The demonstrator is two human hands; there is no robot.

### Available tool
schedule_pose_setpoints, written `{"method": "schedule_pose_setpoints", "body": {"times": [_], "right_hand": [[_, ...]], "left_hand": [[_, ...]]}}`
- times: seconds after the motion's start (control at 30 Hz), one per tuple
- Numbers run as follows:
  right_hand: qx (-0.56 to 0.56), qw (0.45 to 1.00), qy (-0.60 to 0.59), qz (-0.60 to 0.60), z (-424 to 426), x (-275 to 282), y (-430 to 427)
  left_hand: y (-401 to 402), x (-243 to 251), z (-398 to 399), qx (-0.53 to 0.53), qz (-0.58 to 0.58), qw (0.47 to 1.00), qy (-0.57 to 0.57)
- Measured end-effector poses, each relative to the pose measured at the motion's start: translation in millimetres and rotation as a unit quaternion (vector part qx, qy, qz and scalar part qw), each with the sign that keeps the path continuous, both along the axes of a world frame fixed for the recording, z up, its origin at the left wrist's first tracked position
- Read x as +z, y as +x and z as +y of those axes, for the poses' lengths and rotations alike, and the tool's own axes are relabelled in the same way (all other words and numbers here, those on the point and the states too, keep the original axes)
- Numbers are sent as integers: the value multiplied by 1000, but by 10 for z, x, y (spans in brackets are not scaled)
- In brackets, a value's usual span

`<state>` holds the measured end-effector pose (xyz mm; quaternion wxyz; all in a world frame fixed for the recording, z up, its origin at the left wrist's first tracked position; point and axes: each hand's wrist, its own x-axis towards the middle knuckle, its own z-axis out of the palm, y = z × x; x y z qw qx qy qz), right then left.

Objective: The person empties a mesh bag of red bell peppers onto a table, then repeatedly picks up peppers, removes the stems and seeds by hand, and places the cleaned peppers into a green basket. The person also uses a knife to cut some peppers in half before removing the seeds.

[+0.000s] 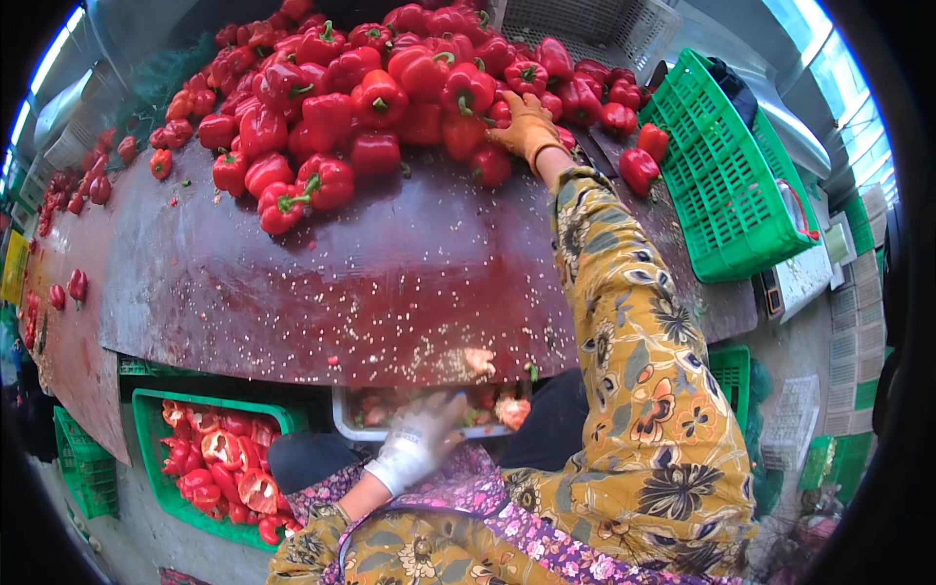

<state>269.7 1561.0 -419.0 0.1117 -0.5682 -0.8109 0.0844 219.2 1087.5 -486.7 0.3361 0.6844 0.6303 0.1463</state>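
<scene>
My right hand (528, 131), in an orange glove, reaches to the right part of a large heap of whole red bell peppers (329, 117). Its fingers are spread against the peppers; whether it grips one cannot be told. My left hand (424, 435), in a white glove, is blurred over a light-rimmed tray (351, 433) of pepper cores and scraps at the table's near edge. Its fingertips are smeared by motion, so what it holds is unclear. A pale pepper core (479, 360) lies at the table edge, above the tray. Pale seeds are scattered over the dark red tabletop (256, 285).
At lower left stands a green crate (146, 446) of cut red peppers. A green slatted crate (724, 175) leans at the table's right side, near two loose peppers. A grey plastic crate (585, 25) stands behind the heap. More peppers (77, 285) lie on the left table.
</scene>
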Motion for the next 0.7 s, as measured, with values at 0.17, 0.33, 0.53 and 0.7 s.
{"method": "schedule_pose_setpoints", "body": {"times": [0.17,0.33,0.53,0.7], "right_hand": [[15,982,-81,170,-222,-147,93],[220,835,-295,409,-1440,-444,451],[291,949,-117,27,-2546,-701,208],[293,942,-148,61,-2173,-530,188]], "left_hand": [[-9,79,119,-16,53,997,-49],[-132,158,17,163,-181,963,113],[-253,27,42,330,-340,872,121],[-205,-163,311,356,-497,792,17]]}}
